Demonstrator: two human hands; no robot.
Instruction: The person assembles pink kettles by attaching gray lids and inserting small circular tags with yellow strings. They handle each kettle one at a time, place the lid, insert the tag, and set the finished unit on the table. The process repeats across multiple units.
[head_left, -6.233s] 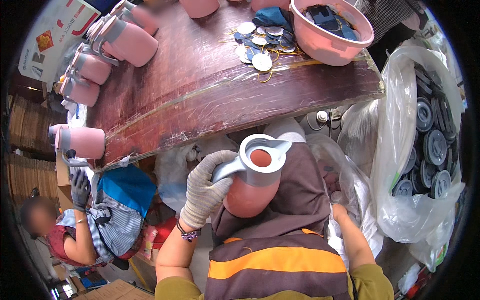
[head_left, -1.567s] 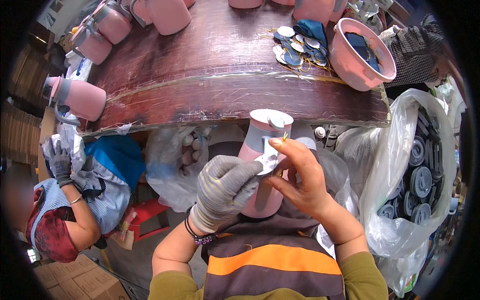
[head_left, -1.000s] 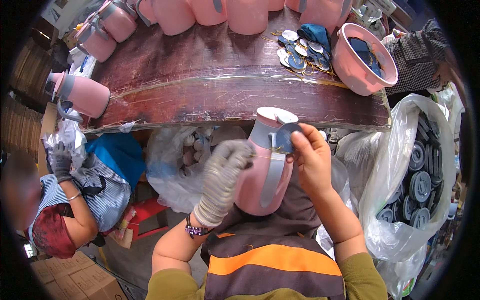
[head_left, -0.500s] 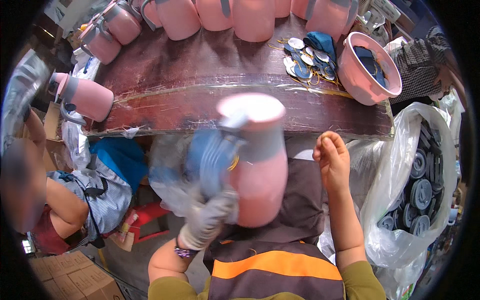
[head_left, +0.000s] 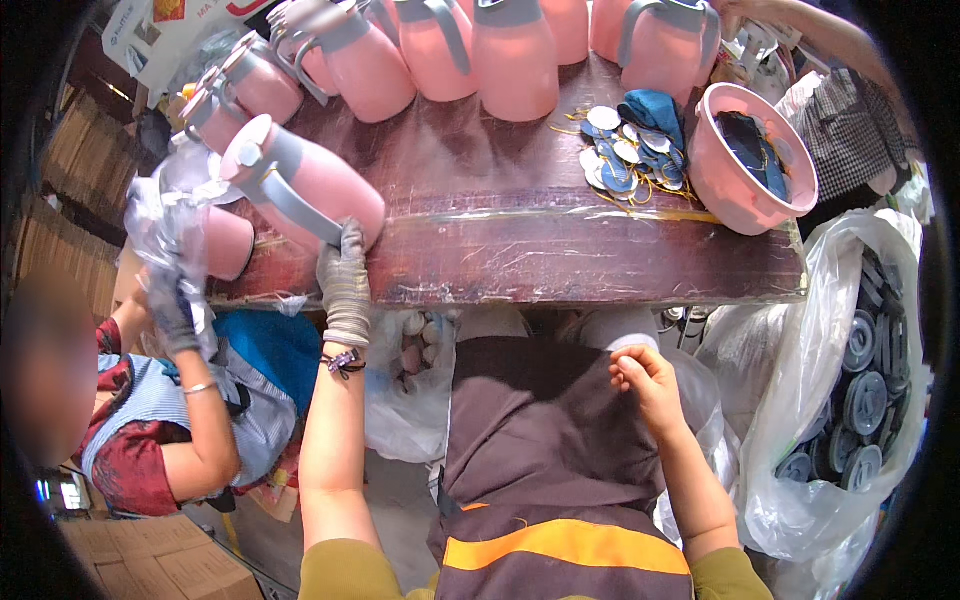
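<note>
Nearest us, our right hand [head_left: 648, 385] is bare and curled into a loose fist over the dark apron [head_left: 540, 440] on our lap, below the bench's near edge. It looks as if nothing is in it, though we can't tell for sure.

Our left hand [head_left: 345, 280], in a grey knit glove, reaches up to the near edge of the bench [head_left: 520, 255]. Its fingers lie flat against the base of a pink jug [head_left: 300, 185], not wrapped around it. That jug lies on its side near the near-left corner, with its grey handle up and its lid end pointing away to the left.

Under the bench, just past our knees, we see a clear bag of small pale parts [head_left: 410, 385]. On our right, a big clear plastic bag [head_left: 850, 380] holds dark round lids.

At our left sits another person, whose gloved hand [head_left: 172, 305] holds crumpled clear plastic wrap [head_left: 165, 215] by the left edge. A second pink jug [head_left: 228, 243] lies on its side there, partly hidden.

Mid-bench towards the right sits a heap of round silver tags [head_left: 618, 160] with yellow strings and a blue cloth [head_left: 655, 108]. At the right edge is a pink bowl [head_left: 740, 195] with dark items in it.

Along the far edge, a row of upright pink jugs [head_left: 515, 60] with grey handles.
</note>
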